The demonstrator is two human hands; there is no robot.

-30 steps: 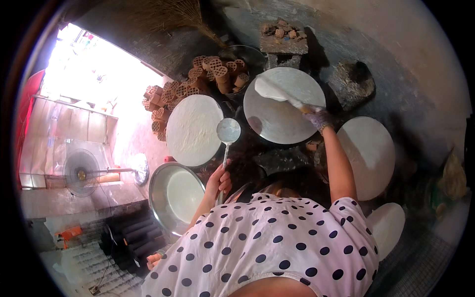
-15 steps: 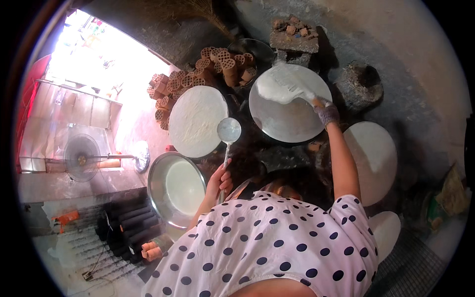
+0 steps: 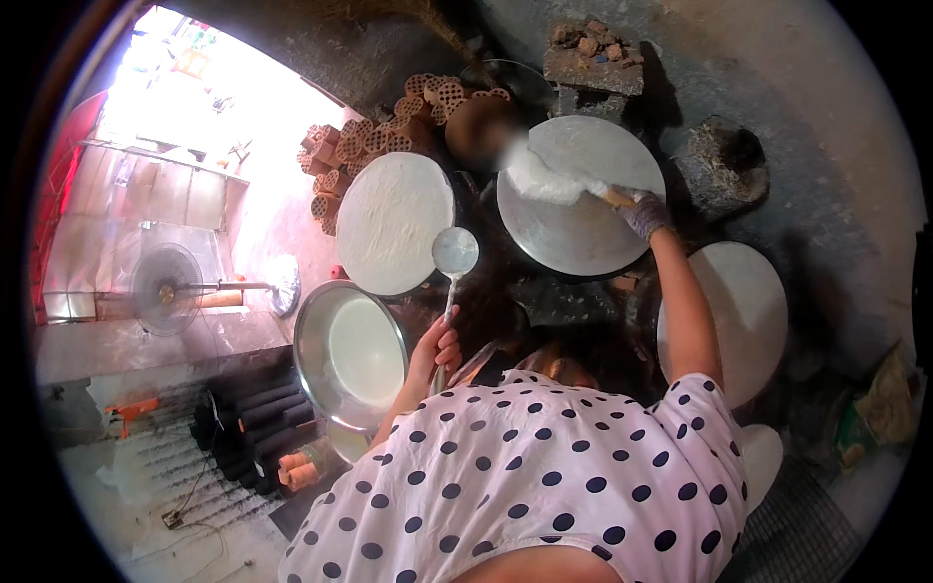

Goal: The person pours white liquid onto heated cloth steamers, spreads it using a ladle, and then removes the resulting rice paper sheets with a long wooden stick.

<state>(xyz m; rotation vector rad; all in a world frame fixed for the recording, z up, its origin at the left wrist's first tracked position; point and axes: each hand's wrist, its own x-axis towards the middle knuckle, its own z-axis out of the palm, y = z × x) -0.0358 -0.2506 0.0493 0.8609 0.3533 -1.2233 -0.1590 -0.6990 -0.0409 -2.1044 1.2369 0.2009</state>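
My left hand [image 3: 434,350] is closed round the handle of a metal ladle [image 3: 455,251], its bowl raised near a round griddle [image 3: 394,223] covered by a thin pale sheet. On my right hand [image 3: 645,216] is a greyish glove; it grips the wooden handle [image 3: 616,197] of a spreader over a second round griddle [image 3: 573,238]. White batter [image 3: 542,180] lies at that griddle's left side, around the spreader's whitened head, whose exact shape I cannot make out. Left of my left forearm, a shiny metal basin [image 3: 303,361] holds white liquid.
Perforated clay-coloured briquettes [image 3: 377,136] are piled behind the griddles, partly blurred. A third round griddle [image 3: 743,311] is beyond my right forearm. At the left stand a fan [image 3: 165,290] and black cylinders [image 3: 262,423]. A block with rubble [image 3: 595,70] sits at the back.
My right hand and the spreader have shifted slightly over the griddle, and the white batter's outline differs. The left hand still holds the ladle. The whole view has shifted a little.
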